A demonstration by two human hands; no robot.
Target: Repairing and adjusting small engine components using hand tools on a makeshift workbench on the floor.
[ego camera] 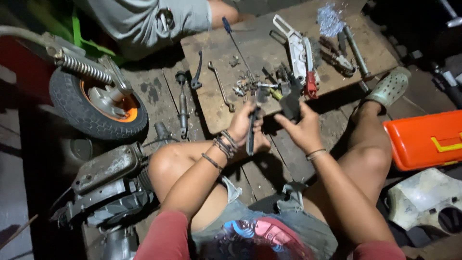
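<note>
Down at nine o'clock sits the black scooter wheel with its orange hub (98,103), and at twelve o'clock the worn wooden board (216,103) carries a long silver spanner (220,85), a blue-handled screwdriver (233,41) and a white metal bracket (296,43), while the orange plastic toolbox (426,139) lies at three o'clock. Dead centre, the left hand (243,126) is wrapped around a slim black lever-like bar (251,130) pointing to six o'clock. Just beside it, the right hand (301,129) is clasped on a chunky dark metal part (291,103).
</note>
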